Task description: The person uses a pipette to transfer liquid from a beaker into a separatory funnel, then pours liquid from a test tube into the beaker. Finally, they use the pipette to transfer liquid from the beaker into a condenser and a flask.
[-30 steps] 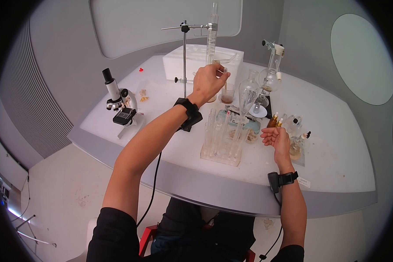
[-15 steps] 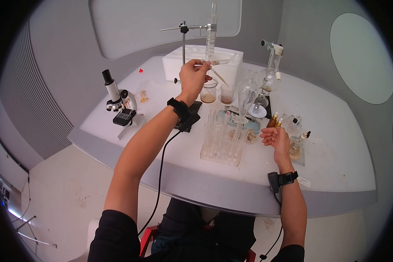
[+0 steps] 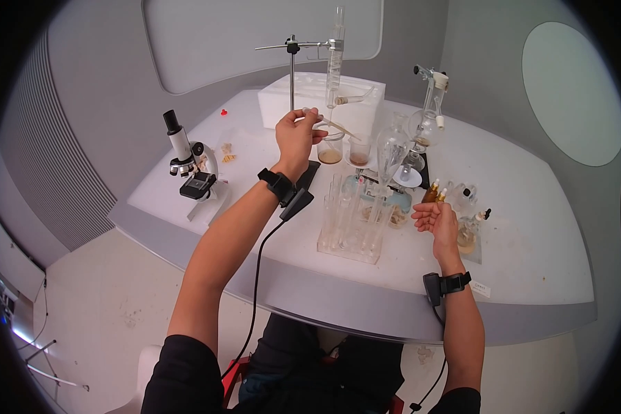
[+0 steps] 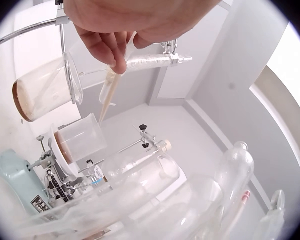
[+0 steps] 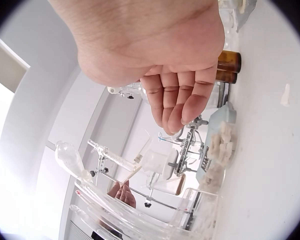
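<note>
My left hand (image 3: pixel 297 141) pinches a slim, pale dropper (image 4: pixel 108 99) between thumb and fingers. The dropper slants, its thin tip pointing toward a small beaker (image 3: pixel 359 153) of brown liquid, which sits on a balance (image 4: pixel 12 172). Beside it, a larger beaker (image 3: pixel 329 157) with a brownish layer at its bottom stands just beyond the left hand. The right hand (image 3: pixel 438 224) holds nothing; its fingers are loosely bent, palm showing in the right wrist view. Amber bottles (image 3: pixel 431 191) stand close behind it.
A test tube rack (image 3: pixel 348 252) and a pear-shaped glass funnel (image 3: pixel 393 148) stand between the hands. Behind are a clamp stand (image 3: pixel 292 76) with a graduated tube (image 3: pixel 334 65) and a white foam box (image 3: pixel 276 100). A microscope (image 3: pixel 186 159) is at left, a clamped flask (image 3: pixel 428 127) at right.
The left hand has moved left and a little down from above the small beaker, carrying the dropper, which now lies flatter. The right hand has stayed still.
</note>
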Motion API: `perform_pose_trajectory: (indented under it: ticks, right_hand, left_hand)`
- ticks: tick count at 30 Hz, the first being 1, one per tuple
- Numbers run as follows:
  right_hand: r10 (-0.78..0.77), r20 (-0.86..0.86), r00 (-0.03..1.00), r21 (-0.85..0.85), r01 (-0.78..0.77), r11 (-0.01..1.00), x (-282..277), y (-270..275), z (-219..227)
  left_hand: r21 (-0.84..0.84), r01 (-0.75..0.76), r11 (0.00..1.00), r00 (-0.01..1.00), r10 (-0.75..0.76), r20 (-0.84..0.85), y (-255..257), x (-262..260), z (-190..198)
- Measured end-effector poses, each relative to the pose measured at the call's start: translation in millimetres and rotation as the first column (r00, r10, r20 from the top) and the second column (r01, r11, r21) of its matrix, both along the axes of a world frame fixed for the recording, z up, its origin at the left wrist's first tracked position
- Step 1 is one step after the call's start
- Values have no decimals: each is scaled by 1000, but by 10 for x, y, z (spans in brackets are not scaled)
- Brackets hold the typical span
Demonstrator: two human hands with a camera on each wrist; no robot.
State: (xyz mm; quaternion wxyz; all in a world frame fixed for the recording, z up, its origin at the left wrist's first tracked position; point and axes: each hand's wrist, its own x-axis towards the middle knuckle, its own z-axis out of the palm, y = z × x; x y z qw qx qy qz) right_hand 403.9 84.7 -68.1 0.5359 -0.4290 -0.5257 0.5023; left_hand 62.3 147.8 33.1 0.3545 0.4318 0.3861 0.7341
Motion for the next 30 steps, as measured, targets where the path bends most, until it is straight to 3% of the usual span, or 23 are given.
perform_pose_trajectory:
  ticks: [4, 20, 24, 30]
  right_hand:
    - [1, -3, 1000, -1, -1, 1000, 0, -9, 13]
    - [4, -13, 1000, 1, -4, 1000, 8, -1, 12]
    - [-5, -10, 1000, 6, 5, 1000, 8, -12, 5]
    - [-6, -16, 1000, -5, 6, 1000, 7, -9, 2]
  left_hand:
    - [48, -50, 998, 998, 48, 42, -27, -4, 15]
    - [54, 20, 998, 998, -23, 56, -73, -60, 119]
    - [117, 35, 993, 996, -45, 82, -116, -82, 436]
    - [289, 46, 956, 996, -64, 55, -116, -221, 1376]
